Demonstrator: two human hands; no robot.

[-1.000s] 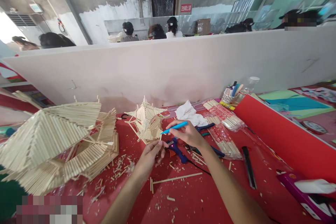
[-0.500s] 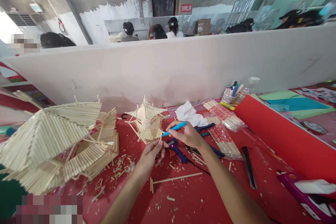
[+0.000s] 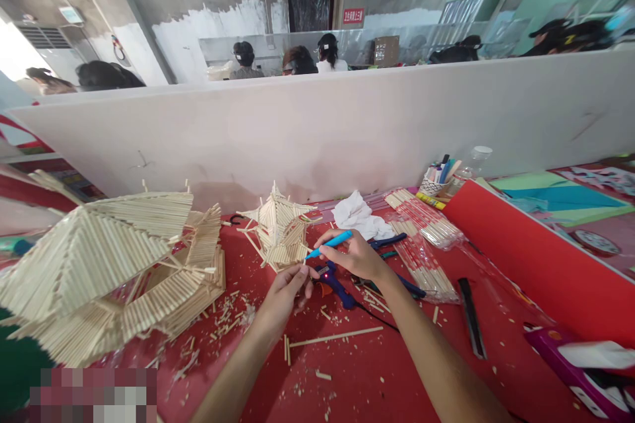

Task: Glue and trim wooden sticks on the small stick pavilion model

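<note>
My right hand [image 3: 353, 255] is closed around a blue pen [image 3: 333, 242], its tip pointing down and left. Pinched between the fingers of my left hand [image 3: 292, 284] is a small wooden stick [image 3: 304, 262], and the pen's tip meets its upper end or lies just beside it. Right behind my hands stands a small pavilion model of wooden sticks [image 3: 276, 228] with a pointed roof. A blue glue gun [image 3: 339, 285] with a small red light lies on the red table beneath and between my hands.
At left stands a larger stick-built model [image 3: 114, 244]. Packs of wooden sticks [image 3: 421, 218], a crumpled white tissue [image 3: 361, 215] and a black utility knife [image 3: 472, 317] lie to the right. A pen holder [image 3: 435, 182] stands before the white partition [image 3: 307, 125]. Several people sit beyond it.
</note>
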